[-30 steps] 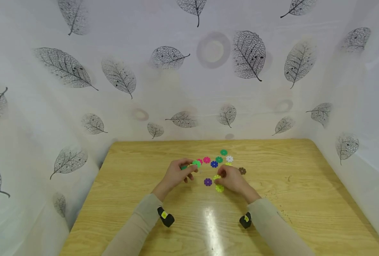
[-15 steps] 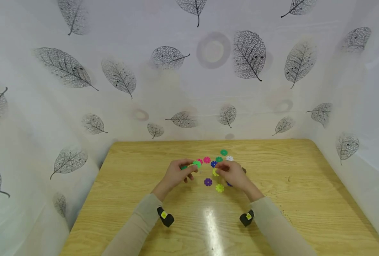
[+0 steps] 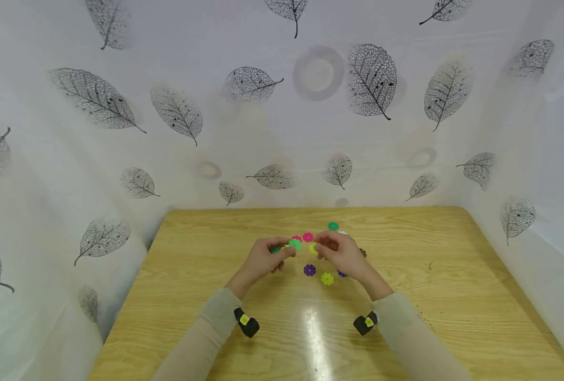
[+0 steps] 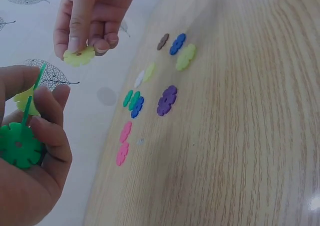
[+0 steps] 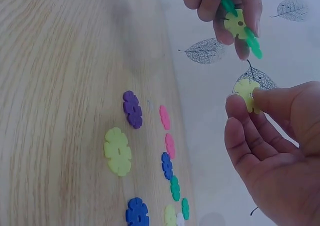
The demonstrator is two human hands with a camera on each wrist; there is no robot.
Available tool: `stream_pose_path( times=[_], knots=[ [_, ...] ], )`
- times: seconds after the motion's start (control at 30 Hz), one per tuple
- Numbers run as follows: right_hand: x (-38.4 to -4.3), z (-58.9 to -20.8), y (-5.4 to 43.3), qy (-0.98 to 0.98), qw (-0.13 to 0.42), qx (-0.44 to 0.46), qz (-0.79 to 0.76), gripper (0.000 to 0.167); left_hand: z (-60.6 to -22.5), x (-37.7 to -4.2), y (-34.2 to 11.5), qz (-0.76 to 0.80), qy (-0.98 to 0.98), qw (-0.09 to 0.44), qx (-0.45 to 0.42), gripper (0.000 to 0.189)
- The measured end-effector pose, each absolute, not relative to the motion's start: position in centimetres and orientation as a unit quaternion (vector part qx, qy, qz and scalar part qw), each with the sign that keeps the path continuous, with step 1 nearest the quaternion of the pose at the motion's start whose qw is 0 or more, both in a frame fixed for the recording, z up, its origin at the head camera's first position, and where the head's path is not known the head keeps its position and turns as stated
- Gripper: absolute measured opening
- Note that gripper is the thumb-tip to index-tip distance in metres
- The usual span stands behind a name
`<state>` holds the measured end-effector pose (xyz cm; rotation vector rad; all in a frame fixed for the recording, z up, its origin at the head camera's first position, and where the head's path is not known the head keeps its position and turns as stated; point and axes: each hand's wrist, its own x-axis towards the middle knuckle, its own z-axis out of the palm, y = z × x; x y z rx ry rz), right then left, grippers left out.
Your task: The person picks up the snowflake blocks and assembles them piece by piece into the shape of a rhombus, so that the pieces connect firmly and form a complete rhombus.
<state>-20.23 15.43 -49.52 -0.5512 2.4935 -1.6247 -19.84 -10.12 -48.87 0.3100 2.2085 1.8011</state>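
Observation:
My left hand [image 3: 263, 257] grips a small chain of interlocking snowflake discs. In the left wrist view, a green disc [image 4: 20, 147] lies against the palm, slotted to a yellow disc [image 4: 23, 102] with another green one edge-on beyond it. My right hand [image 3: 344, 256] pinches a single yellow snowflake disc [image 5: 246, 93] between thumb and fingers. That disc is held up above the table, facing the left hand's chain, with a small gap between them. Below, a purple disc [image 3: 309, 270] and another yellow disc [image 3: 327, 279] lie flat on the wood.
Loose discs are spread over the wooden table [image 3: 206, 338]: two pink discs [image 4: 125, 132], a white disc [image 4: 139, 79], a brown disc [image 4: 163, 41], blue discs [image 4: 177, 44] and green ones [image 3: 333, 226]. A leaf-printed curtain [image 3: 282, 132] closes off the back and sides.
My right hand has picked the yellow disc up from among the loose pieces and carried it up and left, toward the chain. The left hand has stayed nearly still, keeping its grip.

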Motion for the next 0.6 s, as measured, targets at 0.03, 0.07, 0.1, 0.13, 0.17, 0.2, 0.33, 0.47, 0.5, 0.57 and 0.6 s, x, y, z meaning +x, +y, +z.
stream_pose_path(
  times=[0.03, 0.07, 0.1, 0.13, 0.17, 0.2, 0.33, 0.47, 0.5, 0.57, 0.6],
  knots=[
    [-20.2, -49.4, 15.4, 0.823, 0.058, -0.180, -0.536, 0.019, -48.9, -19.8, -10.1, 0.621, 0.764, 0.136, 0.108, 0.038],
    [-20.2, -49.3, 15.3, 0.822, 0.059, -0.178, -0.537, 0.019, -48.8, -19.8, -10.1, 0.619, 0.765, 0.136, 0.109, 0.038],
    [-20.2, -49.3, 15.3, 0.822, 0.060, -0.177, -0.538, 0.019, -48.8, -19.8, -10.1, 0.618, 0.766, 0.136, 0.110, 0.037],
    [-20.1, -49.2, 15.2, 0.822, 0.062, -0.177, -0.538, 0.018, -48.9, -19.8, -10.1, 0.617, 0.768, 0.136, 0.109, 0.037],
    [-20.1, -49.1, 15.2, 0.822, 0.062, -0.176, -0.537, 0.018, -48.9, -19.8, -10.0, 0.616, 0.768, 0.135, 0.109, 0.037],
    [-20.1, -49.0, 15.2, 0.822, 0.063, -0.176, -0.538, 0.018, -48.9, -19.8, -10.0, 0.615, 0.769, 0.136, 0.109, 0.037],
    [-19.9, -48.7, 15.1, 0.823, 0.066, -0.175, -0.536, 0.018, -49.0, -19.8, -10.1, 0.616, 0.769, 0.136, 0.107, 0.038],
    [-19.8, -48.4, 15.0, 0.822, 0.065, -0.177, -0.538, 0.018, -48.9, -19.8, -10.1, 0.621, 0.764, 0.139, 0.107, 0.038],
    [-19.8, -48.3, 15.0, 0.821, 0.065, -0.177, -0.539, 0.018, -48.9, -19.8, -10.1, 0.622, 0.762, 0.140, 0.108, 0.039],
    [-19.8, -48.3, 14.9, 0.820, 0.065, -0.177, -0.541, 0.017, -48.9, -19.8, -10.1, 0.625, 0.760, 0.140, 0.110, 0.038],
    [-19.8, -48.3, 14.9, 0.819, 0.064, -0.178, -0.542, 0.017, -48.9, -19.8, -10.1, 0.626, 0.759, 0.140, 0.111, 0.038]
  ],
)
